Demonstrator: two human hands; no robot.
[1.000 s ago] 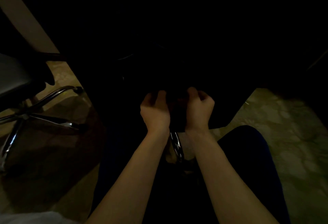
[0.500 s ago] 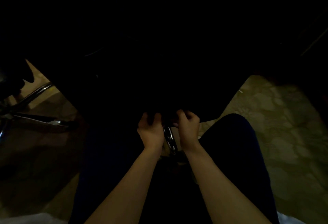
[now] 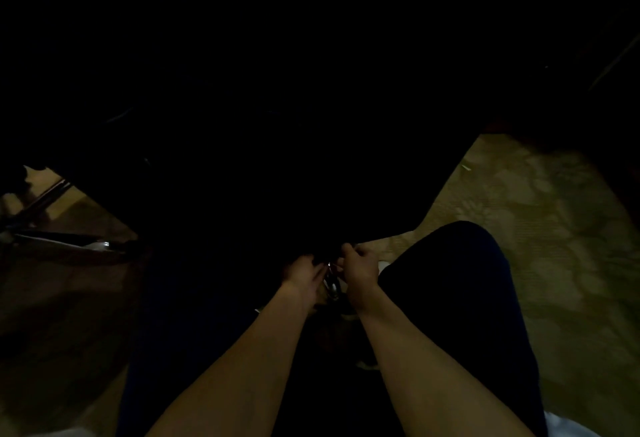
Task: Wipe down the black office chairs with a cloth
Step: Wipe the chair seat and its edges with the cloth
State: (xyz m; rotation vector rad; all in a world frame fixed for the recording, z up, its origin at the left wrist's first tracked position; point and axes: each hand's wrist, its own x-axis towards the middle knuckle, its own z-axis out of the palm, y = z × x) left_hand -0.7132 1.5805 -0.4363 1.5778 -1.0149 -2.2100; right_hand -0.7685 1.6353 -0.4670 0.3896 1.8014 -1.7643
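Both hands meet at the black chair's (image 3: 277, 159) near edge: left hand (image 3: 303, 275) curled, right hand (image 3: 358, 265) fisted, cloth indiscernible in the dark. Bare carpet (image 3: 554, 229) lies right of them.

Pale yellowish patterned floor (image 3: 540, 236), mottled leaf-like print, dimly lit; visible at right and in wedge at left. Small light scrap (image 3: 465, 167) lies on it near upper right edge of dark mass. Chrome star-shaped chair base (image 3: 65, 242) rests on floor at left, spokes radiating from hub at frame edge. Large black shape covers centre; what it stands on cannot be made out.
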